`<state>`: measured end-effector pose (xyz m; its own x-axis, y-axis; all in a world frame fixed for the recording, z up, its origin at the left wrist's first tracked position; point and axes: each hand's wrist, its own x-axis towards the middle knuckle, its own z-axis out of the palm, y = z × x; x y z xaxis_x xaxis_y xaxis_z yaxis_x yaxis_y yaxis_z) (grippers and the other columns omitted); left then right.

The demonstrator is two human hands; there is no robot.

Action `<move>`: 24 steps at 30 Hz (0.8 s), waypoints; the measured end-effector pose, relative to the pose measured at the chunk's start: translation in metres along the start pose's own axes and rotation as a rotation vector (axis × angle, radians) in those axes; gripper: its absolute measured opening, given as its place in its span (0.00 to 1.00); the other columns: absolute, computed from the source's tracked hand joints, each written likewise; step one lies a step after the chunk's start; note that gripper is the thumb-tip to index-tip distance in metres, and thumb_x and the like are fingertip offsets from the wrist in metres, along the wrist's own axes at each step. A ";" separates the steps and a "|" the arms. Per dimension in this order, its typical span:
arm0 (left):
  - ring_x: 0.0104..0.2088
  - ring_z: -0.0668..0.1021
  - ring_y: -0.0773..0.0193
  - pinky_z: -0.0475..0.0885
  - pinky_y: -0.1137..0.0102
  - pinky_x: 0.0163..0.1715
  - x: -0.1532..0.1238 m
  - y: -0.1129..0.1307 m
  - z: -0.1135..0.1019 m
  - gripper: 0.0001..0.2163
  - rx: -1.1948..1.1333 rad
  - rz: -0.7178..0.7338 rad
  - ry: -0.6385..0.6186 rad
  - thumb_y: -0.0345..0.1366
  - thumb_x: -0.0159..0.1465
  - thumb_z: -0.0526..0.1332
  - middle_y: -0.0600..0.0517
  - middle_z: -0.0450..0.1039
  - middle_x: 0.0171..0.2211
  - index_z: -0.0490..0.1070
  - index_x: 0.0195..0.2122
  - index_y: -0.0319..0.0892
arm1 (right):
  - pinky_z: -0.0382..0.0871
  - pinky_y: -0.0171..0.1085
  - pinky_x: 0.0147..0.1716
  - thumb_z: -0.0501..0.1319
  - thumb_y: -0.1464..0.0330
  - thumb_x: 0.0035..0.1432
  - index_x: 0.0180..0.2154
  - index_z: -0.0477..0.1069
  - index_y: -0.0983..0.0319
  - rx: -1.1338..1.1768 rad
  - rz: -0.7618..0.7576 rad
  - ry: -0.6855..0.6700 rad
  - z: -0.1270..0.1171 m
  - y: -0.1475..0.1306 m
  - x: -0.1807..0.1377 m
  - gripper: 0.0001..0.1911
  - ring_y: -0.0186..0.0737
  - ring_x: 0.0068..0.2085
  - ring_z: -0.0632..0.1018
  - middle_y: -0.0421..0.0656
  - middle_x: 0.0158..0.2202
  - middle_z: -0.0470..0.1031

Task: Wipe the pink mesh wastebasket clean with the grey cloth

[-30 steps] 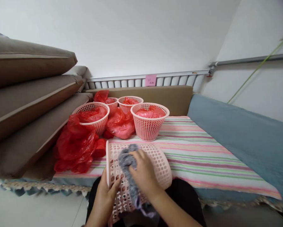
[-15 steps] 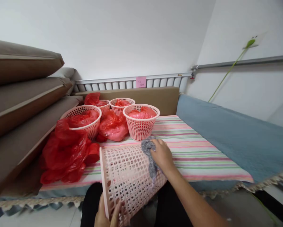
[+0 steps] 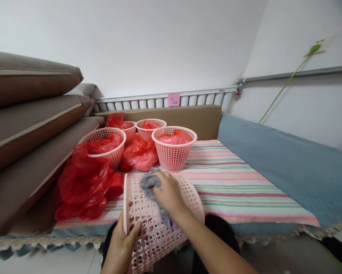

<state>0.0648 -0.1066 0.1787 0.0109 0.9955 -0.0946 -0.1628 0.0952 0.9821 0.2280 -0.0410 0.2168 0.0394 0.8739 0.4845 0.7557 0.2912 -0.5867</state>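
A pink perforated plastic basket [image 3: 192, 207] lies on its side over my lap, its rim facing left. My left hand [image 3: 122, 239] grips that rim from below, thumb on the outer wall and the other fingers hidden inside. My right hand [image 3: 169, 192] is closed on a grey cloth [image 3: 150, 183] and presses it to the top of the basket's wall, near the rim. Part of the cloth trails down over the holes below my wrist. Just beyond stands an upright pink basket [image 3: 175, 158] with red plastic bags in it.
Several more pink baskets [image 3: 110, 156] with red bags stand at the back left. A heap of red plastic bags [image 3: 83, 186] lies in front of them on the striped cloth [image 3: 245, 194]. Stacked cushions [image 3: 36, 140] rise at the left; a blue-covered backrest [image 3: 273, 148] runs along the right.
My right hand has slid the grey cloth leftward along the basket, from near its base end toward its rim. My left hand has moved slightly up at the rim.
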 end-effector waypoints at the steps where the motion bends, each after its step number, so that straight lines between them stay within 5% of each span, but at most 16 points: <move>1: 0.43 0.80 0.52 0.77 0.67 0.36 -0.002 -0.004 -0.003 0.35 0.011 0.003 0.009 0.46 0.52 0.68 0.45 0.78 0.46 0.59 0.58 0.41 | 0.65 0.42 0.45 0.59 0.76 0.46 0.44 0.70 0.58 0.069 -0.071 -0.053 0.008 -0.019 0.000 0.20 0.44 0.44 0.71 0.44 0.42 0.71; 5: 0.43 0.80 0.53 0.77 0.69 0.38 -0.006 -0.017 -0.019 0.28 0.030 0.088 0.040 0.46 0.50 0.70 0.46 0.79 0.44 0.66 0.50 0.41 | 0.63 0.42 0.46 0.59 0.70 0.50 0.44 0.70 0.56 0.143 -0.248 -0.141 0.013 -0.070 -0.004 0.17 0.43 0.45 0.69 0.43 0.42 0.69; 9: 0.44 0.80 0.52 0.77 0.67 0.42 0.007 -0.032 -0.021 0.30 0.011 0.110 0.097 0.45 0.50 0.71 0.45 0.80 0.43 0.63 0.51 0.41 | 0.60 0.42 0.50 0.59 0.70 0.52 0.48 0.69 0.55 0.092 -0.377 -0.138 -0.013 -0.065 -0.005 0.20 0.43 0.49 0.67 0.44 0.48 0.67; 14: 0.42 0.81 0.51 0.79 0.63 0.40 0.029 -0.061 0.001 0.31 -0.062 0.094 0.011 0.46 0.50 0.70 0.47 0.81 0.40 0.64 0.53 0.42 | 0.61 0.45 0.51 0.59 0.74 0.50 0.47 0.69 0.55 -0.108 -0.270 -0.120 -0.024 -0.011 -0.007 0.21 0.46 0.51 0.66 0.45 0.51 0.66; 20: 0.43 0.81 0.45 0.77 0.56 0.46 0.011 -0.073 0.018 0.22 -0.009 0.121 -0.007 0.51 0.46 0.70 0.45 0.82 0.38 0.78 0.38 0.43 | 0.64 0.43 0.47 0.54 0.78 0.51 0.46 0.70 0.62 -0.299 0.160 0.108 -0.052 0.100 0.006 0.19 0.47 0.47 0.71 0.49 0.43 0.70; 24: 0.42 0.81 0.45 0.77 0.57 0.45 0.002 -0.078 0.021 0.20 0.005 0.176 0.036 0.55 0.48 0.67 0.45 0.82 0.38 0.80 0.33 0.46 | 0.65 0.45 0.46 0.54 0.77 0.52 0.45 0.70 0.64 -0.284 0.192 0.162 -0.048 0.104 0.014 0.17 0.49 0.46 0.71 0.49 0.42 0.70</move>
<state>0.0982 -0.1123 0.1049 -0.0525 0.9960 0.0727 -0.1538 -0.0800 0.9849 0.3388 -0.0174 0.1934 0.2837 0.8226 0.4929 0.8746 -0.0113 -0.4846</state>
